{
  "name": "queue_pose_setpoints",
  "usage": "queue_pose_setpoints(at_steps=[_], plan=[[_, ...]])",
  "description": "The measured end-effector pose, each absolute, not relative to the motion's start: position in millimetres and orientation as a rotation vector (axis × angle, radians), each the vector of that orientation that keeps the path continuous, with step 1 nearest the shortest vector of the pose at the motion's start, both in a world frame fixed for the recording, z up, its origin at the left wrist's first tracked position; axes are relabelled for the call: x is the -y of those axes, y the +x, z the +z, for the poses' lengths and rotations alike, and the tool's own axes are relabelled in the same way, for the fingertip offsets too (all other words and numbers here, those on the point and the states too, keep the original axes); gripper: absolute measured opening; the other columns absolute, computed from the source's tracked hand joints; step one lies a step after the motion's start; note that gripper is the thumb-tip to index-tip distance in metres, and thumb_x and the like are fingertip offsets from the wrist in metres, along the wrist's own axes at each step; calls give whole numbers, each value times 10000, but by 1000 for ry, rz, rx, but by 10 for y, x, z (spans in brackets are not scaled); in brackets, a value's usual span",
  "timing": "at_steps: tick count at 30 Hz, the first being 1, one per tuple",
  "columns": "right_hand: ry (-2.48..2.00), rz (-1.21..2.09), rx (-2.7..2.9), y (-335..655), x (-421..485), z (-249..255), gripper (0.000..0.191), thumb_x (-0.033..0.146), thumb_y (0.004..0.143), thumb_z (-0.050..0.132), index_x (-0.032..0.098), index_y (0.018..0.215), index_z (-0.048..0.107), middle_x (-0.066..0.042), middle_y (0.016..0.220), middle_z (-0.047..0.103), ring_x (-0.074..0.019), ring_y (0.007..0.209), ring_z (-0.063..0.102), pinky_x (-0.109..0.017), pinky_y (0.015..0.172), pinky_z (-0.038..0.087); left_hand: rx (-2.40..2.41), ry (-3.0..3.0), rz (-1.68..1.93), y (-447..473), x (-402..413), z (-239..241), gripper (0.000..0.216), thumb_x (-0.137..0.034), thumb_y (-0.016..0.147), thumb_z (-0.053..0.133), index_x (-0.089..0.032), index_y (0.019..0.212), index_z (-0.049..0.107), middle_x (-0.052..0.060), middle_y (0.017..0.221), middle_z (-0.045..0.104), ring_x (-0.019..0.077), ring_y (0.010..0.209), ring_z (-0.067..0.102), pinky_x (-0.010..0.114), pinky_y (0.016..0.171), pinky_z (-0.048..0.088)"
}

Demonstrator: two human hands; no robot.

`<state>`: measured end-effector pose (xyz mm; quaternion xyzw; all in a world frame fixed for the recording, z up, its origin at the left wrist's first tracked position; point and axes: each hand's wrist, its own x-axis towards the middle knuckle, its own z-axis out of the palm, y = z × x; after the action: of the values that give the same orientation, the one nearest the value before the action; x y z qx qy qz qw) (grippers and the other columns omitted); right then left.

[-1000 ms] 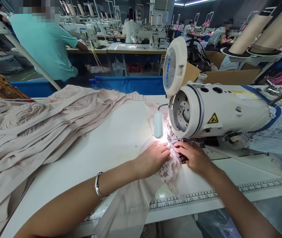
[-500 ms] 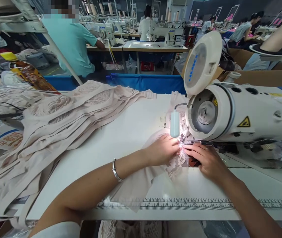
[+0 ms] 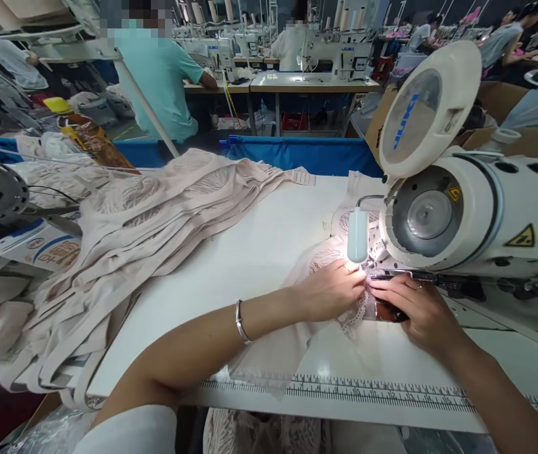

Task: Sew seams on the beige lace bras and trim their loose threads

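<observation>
My left hand (image 3: 330, 291) lies on a piece of beige lace fabric (image 3: 278, 353) just left of the needle of a white sewing machine (image 3: 477, 214), its fingers drawn together and pressing the cloth down. My right hand (image 3: 413, 309) rests right of the needle under the machine head, fingers curled onto the lace edge. The fingertips of both hands almost meet under the small lamp (image 3: 357, 235). A silver bangle (image 3: 241, 321) circles my left wrist.
A pile of beige garments (image 3: 122, 233) covers the table's left half. A printed ruler (image 3: 392, 392) runs along the front edge. A reel and a box (image 3: 37, 249) sit far left. Other people work at machines behind a blue bin (image 3: 297, 154).
The view has swung left and come closer to the machine. Both hands stay at the needle and have hardly moved on the lace.
</observation>
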<state>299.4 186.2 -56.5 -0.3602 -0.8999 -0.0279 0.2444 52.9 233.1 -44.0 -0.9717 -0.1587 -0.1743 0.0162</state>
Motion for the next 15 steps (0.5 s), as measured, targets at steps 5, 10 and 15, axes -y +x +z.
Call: queue_pose_setpoints(at_steps=[5,10,15], plan=[[-962,-86,2431,2943,-1841,-533,575,-53,799,430,249,1229,663,-48,1150,749,-255,1021,660,-429,845,548,518,-3006,-564,517,-2321,-436,252,-94,996,390,-129,936,632,63,814,582,182,702,463,323,649,340],[-1020,-177,2455,2898,-1824,-481,562,-71,774,411,238,1164,673,-31,1158,752,-235,1008,664,-407,843,525,564,-3018,-555,524,-2316,-436,240,-81,972,417,-125,879,635,94,891,610,195,760,505,327,645,345],[-985,-199,2447,2904,-1822,-493,487,-36,811,438,242,1123,689,-33,1129,760,-241,980,658,-396,800,521,504,-3016,-560,529,-2311,-436,247,-24,931,394,-122,920,620,73,838,600,196,718,500,342,620,352]])
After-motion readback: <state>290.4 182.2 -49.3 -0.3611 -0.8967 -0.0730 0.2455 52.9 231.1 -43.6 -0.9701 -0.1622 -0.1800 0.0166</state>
